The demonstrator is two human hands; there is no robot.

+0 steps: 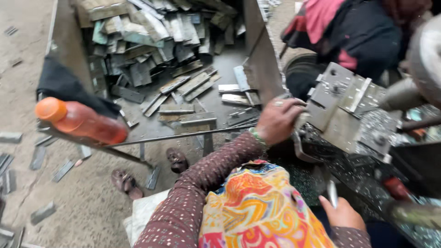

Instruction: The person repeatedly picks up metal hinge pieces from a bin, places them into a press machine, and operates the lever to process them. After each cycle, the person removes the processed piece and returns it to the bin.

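My left hand reaches forward and grips the near end of a grey metal part at the edge of a machine fixture of bolted steel plates. A ring shows on one finger and a green bangle on the wrist. My right hand rests low at the bottom right, closed around a slim shiny metal piece. A bright patterned cloth covers my lap.
A large metal bin ahead holds several flat grey metal strips. An orange bottle and a dark cloth lie on its left rim. Loose strips and sandals lie on the floor. Another person sits top right.
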